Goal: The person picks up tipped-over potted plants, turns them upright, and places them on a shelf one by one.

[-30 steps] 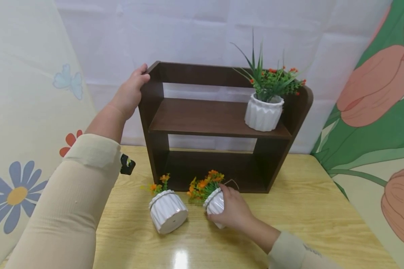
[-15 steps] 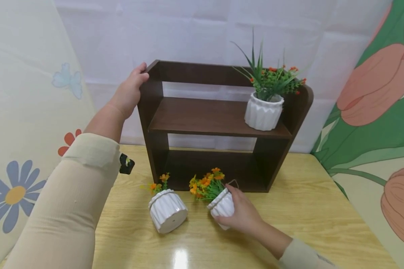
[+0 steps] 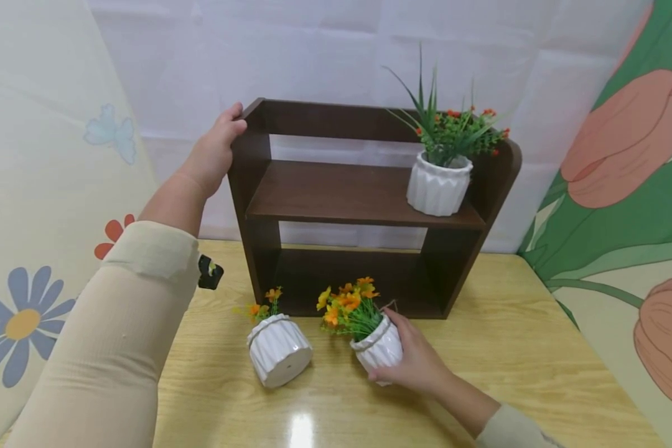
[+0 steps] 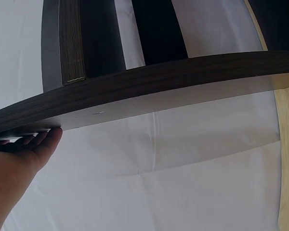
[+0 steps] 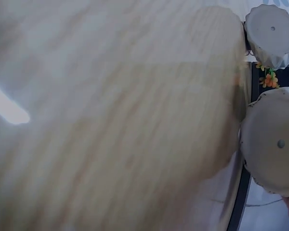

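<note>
In the head view my right hand (image 3: 417,358) grips a white ridged flowerpot (image 3: 378,351) with orange and yellow flowers, tilted leftward. Its thumb is on the near side, and other fingers are partly hidden. The right wrist view shows that pot's underside (image 5: 274,144). A similar white pot (image 3: 280,351) with orange flowers lies tipped on the table to the left, its base facing me. My left hand (image 3: 213,152) rests against the upper left side of a dark brown two-tier shelf (image 3: 336,193); in the left wrist view its fingertips (image 4: 50,137) touch the outer side panel.
A third white pot (image 3: 439,186) with grass and red flowers stands upright at the right of the shelf's upper tier. Beneath is a wood-grain table (image 3: 515,367). A white cloth (image 3: 325,50) hangs behind the shelf. A small black object (image 3: 210,272) shows beside the left sleeve.
My right hand has moved slightly right with the flowerpot, whose flowers now show more toward me. The left hand stays at the shelf; the tipped pot has not moved.
</note>
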A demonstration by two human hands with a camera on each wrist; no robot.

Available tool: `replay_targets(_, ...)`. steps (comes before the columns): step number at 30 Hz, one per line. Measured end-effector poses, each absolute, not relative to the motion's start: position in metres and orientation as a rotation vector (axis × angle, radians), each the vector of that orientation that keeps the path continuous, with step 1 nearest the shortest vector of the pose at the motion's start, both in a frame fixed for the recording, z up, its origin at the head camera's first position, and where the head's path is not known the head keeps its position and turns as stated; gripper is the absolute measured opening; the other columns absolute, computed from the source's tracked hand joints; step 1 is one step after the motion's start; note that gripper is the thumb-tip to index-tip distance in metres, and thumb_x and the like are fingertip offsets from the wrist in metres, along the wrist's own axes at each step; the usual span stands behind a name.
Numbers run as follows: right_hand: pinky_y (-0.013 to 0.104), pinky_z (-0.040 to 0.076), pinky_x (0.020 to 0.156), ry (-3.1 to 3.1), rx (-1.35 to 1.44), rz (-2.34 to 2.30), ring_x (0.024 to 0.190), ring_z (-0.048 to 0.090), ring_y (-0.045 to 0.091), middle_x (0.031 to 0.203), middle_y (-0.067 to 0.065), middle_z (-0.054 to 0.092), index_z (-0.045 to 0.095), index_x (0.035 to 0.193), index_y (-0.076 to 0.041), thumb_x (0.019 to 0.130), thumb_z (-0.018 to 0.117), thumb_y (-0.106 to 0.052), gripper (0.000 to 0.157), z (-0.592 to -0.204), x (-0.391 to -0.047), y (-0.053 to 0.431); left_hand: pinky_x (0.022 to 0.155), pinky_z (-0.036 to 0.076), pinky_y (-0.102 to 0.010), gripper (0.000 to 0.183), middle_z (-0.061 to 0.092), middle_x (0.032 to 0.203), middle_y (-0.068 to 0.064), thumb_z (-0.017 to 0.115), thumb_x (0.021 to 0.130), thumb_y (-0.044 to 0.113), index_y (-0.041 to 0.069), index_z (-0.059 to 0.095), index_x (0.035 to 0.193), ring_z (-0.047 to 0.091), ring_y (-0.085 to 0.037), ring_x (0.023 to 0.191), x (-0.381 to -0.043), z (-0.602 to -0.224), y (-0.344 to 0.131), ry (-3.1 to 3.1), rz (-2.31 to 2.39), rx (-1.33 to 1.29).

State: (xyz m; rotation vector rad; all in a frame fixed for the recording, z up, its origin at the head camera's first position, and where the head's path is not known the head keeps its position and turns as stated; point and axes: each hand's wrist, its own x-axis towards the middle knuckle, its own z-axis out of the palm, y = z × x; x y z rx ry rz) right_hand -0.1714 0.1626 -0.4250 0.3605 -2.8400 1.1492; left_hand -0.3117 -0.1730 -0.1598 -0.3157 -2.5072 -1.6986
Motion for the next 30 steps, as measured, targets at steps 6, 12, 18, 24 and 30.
replay_targets(6, 0.056, 0.048, 0.097, -2.822, 0.367, 1.170, 0.122, 0.053, 0.037, 0.145, 0.019, 0.046, 0.030, 0.152, -0.010, 0.049, 0.096, -0.040, 0.126, -0.428, -0.169, 0.168, 0.124, 0.005, -0.048, 0.056, -0.003, 0.167, 0.006, 0.015, 0.104, 0.044, 0.038, -0.001, 0.157, 0.001, -0.017, 0.153, -0.312, -0.158, -0.174, -2.511, -1.712, -0.297)
replay_targets(12, 0.056, 0.046, 0.100, -2.837, 0.315, 1.232, 0.125, 0.051, 0.036, 0.146, 0.018, 0.045, 0.029, 0.153, -0.014, 0.051, 0.096, -0.036, 0.124, -0.428, -0.165, 0.171, 0.124, 0.005, -0.049, 0.056, -0.003, 0.167, 0.006, 0.014, 0.104, 0.045, 0.039, -0.001, 0.157, 0.002, -0.017, 0.153, -0.311, -0.158, -0.173, -2.522, -1.707, -0.295)
replay_targets(18, 0.050, 0.046, 0.098, -2.828, 0.257, 1.343, 0.123, 0.053, 0.032, 0.146, 0.016, 0.047, 0.028, 0.153, -0.017, 0.054, 0.095, -0.030, 0.121, -0.429, -0.161, 0.176, 0.124, 0.004, -0.046, 0.056, -0.003, 0.167, 0.007, 0.015, 0.104, 0.044, 0.037, 0.000, 0.157, 0.002, -0.016, 0.153, -0.310, -0.157, -0.171, -2.502, -1.732, -0.297)
replay_targets(24, 0.050, 0.043, 0.101, -2.803, 0.286, 1.400, 0.129, 0.050, 0.035, 0.148, 0.017, 0.045, 0.027, 0.153, -0.016, 0.055, 0.095, -0.028, 0.120, -0.432, -0.157, 0.183, 0.124, 0.004, -0.044, 0.056, -0.003, 0.167, 0.008, 0.015, 0.104, 0.043, 0.037, 0.000, 0.157, 0.002, -0.015, 0.152, -0.309, -0.156, -0.171, -2.503, -1.733, -0.284)
replay_targets(30, 0.051, 0.041, 0.103, -2.778, 0.313, 1.429, 0.130, 0.048, 0.037, 0.147, 0.019, 0.045, 0.027, 0.152, -0.013, 0.056, 0.095, -0.026, 0.118, -0.435, -0.153, 0.188, 0.124, 0.005, -0.045, 0.056, -0.002, 0.167, 0.007, 0.016, 0.104, 0.043, 0.038, 0.000, 0.157, 0.003, -0.016, 0.152, -0.310, -0.157, -0.171, -2.511, -1.734, -0.275)
